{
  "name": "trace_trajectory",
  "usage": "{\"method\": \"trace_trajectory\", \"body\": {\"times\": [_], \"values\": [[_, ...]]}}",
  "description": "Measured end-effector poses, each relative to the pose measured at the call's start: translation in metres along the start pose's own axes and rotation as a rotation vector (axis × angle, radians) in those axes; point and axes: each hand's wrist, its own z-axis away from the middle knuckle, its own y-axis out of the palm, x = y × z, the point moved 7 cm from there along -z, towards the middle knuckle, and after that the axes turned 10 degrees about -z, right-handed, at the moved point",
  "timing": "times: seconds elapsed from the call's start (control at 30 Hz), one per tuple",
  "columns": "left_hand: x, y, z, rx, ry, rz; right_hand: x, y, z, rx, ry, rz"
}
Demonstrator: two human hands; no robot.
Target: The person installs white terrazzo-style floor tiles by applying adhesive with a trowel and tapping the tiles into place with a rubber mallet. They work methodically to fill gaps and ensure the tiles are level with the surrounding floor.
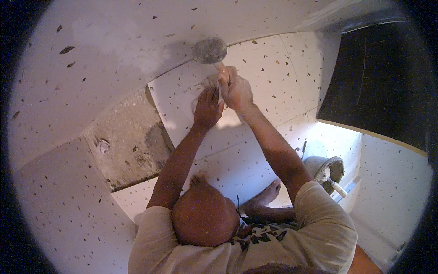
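My right hand [238,90] is wrapped round the handle of a mallet [210,50] with a round grey head. The head is over the seam where the floor meets the far wall. My left hand [208,108] rests with its fingers stretched out on a white speckled tile [171,102], close beside my right hand. Grey smudges mark the tile around my fingertips. Left of that tile lies an untiled patch of rough, sandy mortar [127,141]. A small round pale fitting [104,146] shows in the patch.
A mortar-crusted bucket [336,170] lies tilted at the right, with a pale-handled tool [337,188] at its mouth. A large dark panel [374,77] with a light edge stands at the far right. Speckled walls [59,105] close in the left and far sides.
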Motion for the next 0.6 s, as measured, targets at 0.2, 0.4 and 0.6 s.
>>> {"method": "trace_trajectory", "body": {"times": [0.2, 0.4, 0.6], "values": [[-0.002, -0.003, 0.001, -0.022, -0.022, -0.009, -0.017, 0.021, -0.013, 0.061, -0.137, 0.159], [-0.005, 0.000, 0.002, -0.075, 0.006, 0.016, -0.037, 0.015, -0.007, 0.017, -0.022, 0.118], [-0.006, -0.006, -0.009, -0.156, 0.022, -0.078, -0.046, -0.007, -0.005, -0.107, -0.026, 0.145]]}}
